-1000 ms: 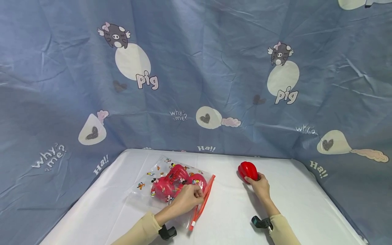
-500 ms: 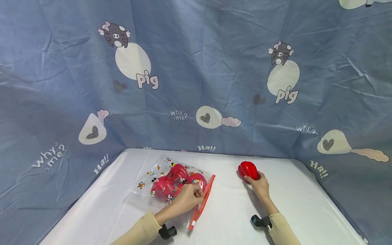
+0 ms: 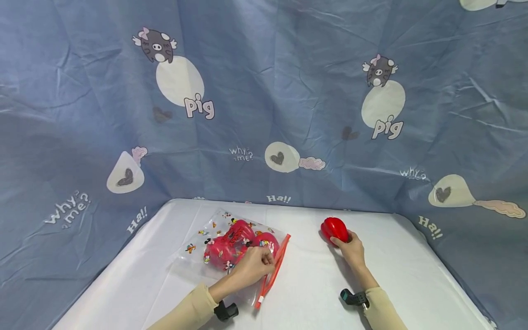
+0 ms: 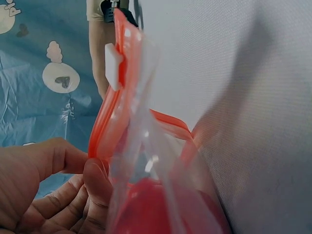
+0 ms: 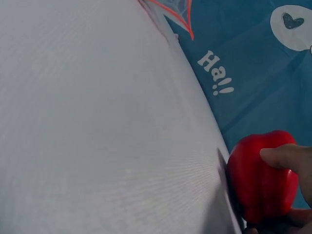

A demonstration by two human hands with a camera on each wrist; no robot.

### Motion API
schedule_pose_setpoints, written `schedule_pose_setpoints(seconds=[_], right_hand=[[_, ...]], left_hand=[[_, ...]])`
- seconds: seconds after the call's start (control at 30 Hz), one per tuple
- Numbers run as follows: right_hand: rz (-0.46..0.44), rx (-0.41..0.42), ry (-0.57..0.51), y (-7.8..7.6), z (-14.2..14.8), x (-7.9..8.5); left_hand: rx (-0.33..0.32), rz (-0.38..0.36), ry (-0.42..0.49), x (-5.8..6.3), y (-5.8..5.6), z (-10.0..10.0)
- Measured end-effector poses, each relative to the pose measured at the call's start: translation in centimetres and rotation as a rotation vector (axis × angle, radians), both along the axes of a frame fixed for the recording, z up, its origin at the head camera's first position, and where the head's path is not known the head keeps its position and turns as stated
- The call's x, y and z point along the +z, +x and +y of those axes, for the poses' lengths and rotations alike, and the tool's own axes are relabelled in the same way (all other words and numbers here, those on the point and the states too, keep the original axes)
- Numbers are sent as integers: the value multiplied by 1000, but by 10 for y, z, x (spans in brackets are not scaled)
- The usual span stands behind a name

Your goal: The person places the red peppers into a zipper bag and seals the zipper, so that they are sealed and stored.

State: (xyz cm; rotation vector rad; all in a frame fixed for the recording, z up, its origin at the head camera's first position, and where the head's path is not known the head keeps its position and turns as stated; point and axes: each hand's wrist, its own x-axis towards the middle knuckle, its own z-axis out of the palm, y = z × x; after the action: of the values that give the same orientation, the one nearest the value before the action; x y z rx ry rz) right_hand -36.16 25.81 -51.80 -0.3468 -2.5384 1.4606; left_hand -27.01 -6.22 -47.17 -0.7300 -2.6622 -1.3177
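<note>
A clear zip bag [image 3: 198, 256] printed with small cartoon figures lies on the left of the white table, its orange-red zip edge facing right. Inside it are several red objects [image 3: 220, 253], seen through the plastic. My left hand [image 3: 252, 266] pinches the orange rim of the bag between thumb and finger; in the left wrist view the mouth gapes and a white slider [image 4: 113, 67] sits on the zip. Over on the right, my right hand [image 3: 352, 251] holds a glossy red bell pepper [image 3: 333, 229], thumb on its near side. Its other fingers are partly hidden behind the pepper [image 5: 263, 180].
The table [image 3: 305, 275] has a white cover. A blue curtain [image 3: 247, 91] with pig prints hangs behind it and down both sides. Each wrist wears a black strap with a camera, such as the right wrist camera [image 3: 350, 298].
</note>
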Motion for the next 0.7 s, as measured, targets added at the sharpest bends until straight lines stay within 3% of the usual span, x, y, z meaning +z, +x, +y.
schedule_pose_setpoints(seconds=[0.7], right_hand=[[3, 257, -8, 3, -6, 18]], left_hand=[[-1, 23, 4, 3, 1, 1]])
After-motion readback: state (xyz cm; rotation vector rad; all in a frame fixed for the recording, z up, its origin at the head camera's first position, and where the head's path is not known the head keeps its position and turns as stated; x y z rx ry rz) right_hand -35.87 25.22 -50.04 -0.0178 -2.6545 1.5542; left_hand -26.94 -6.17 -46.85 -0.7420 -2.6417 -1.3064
